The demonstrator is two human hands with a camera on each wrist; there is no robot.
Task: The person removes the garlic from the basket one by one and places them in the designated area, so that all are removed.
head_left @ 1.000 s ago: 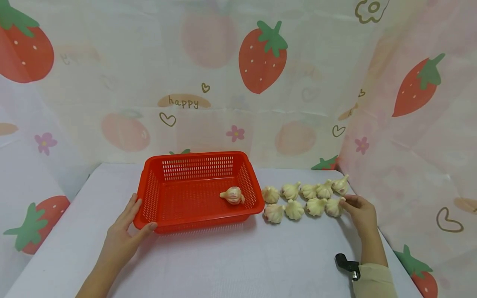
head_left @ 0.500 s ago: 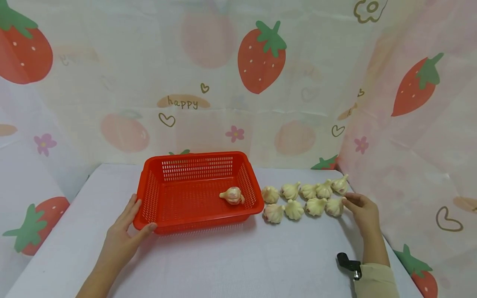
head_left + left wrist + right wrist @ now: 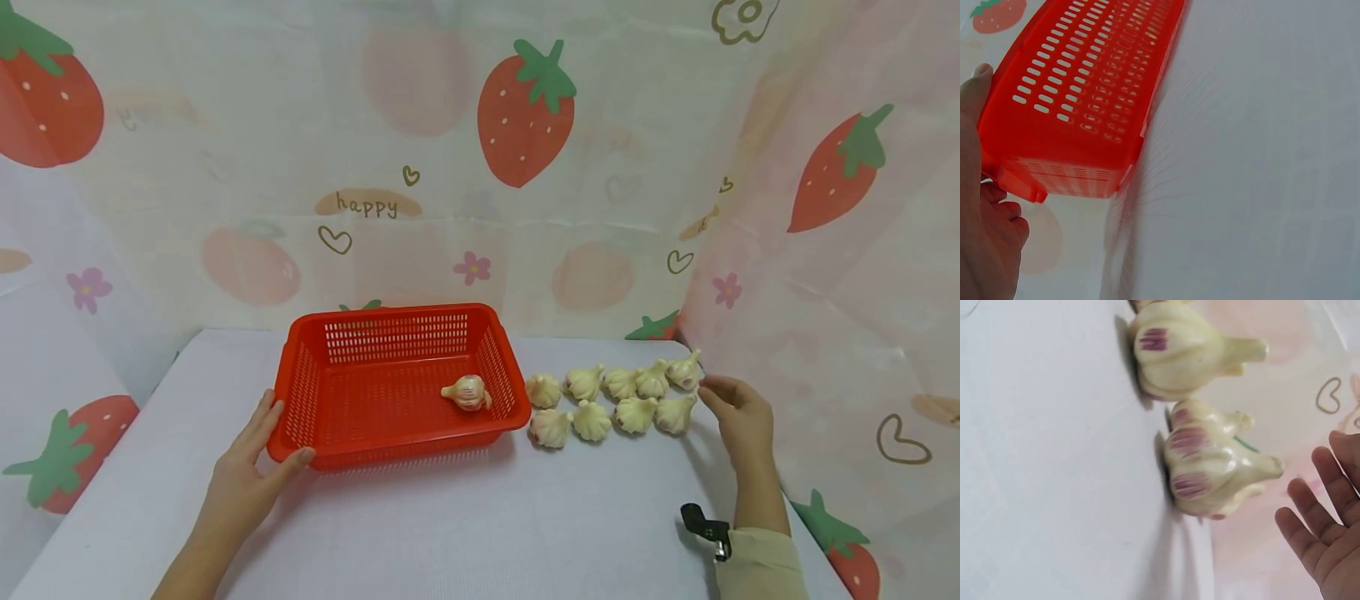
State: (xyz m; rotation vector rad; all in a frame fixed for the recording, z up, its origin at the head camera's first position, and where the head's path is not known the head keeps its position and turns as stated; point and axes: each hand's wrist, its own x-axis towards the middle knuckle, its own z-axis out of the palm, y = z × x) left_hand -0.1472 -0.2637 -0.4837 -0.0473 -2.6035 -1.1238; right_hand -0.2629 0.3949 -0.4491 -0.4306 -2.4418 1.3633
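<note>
A red slotted basket (image 3: 405, 443) sits on the white table with one garlic bulb (image 3: 470, 392) inside, toward its right end. At the basket's left end, my left hand (image 3: 243, 479) grips the rim; the left wrist view has the thumb over the top of the red rim (image 3: 1004, 94) and the fingers curled beneath it. My right hand (image 3: 744, 421) is just right of the rightmost front garlic bulb (image 3: 675, 415), apart from it. In the right wrist view its fingers (image 3: 1310, 497) are spread, holding nothing, beside a pale bulb with purple streaks (image 3: 1200, 465).
Two rows of several garlic bulbs (image 3: 592, 422) stand between the basket and my right hand. A strawberry-print cloth (image 3: 600, 208) hangs behind the table (image 3: 465, 525) and along its sides. A black device (image 3: 703, 527) is attached at my right wrist.
My right hand has let go of the rightmost front garlic bulb and drawn away slightly to the right. The left hand, basket and bulbs stay where they were.
</note>
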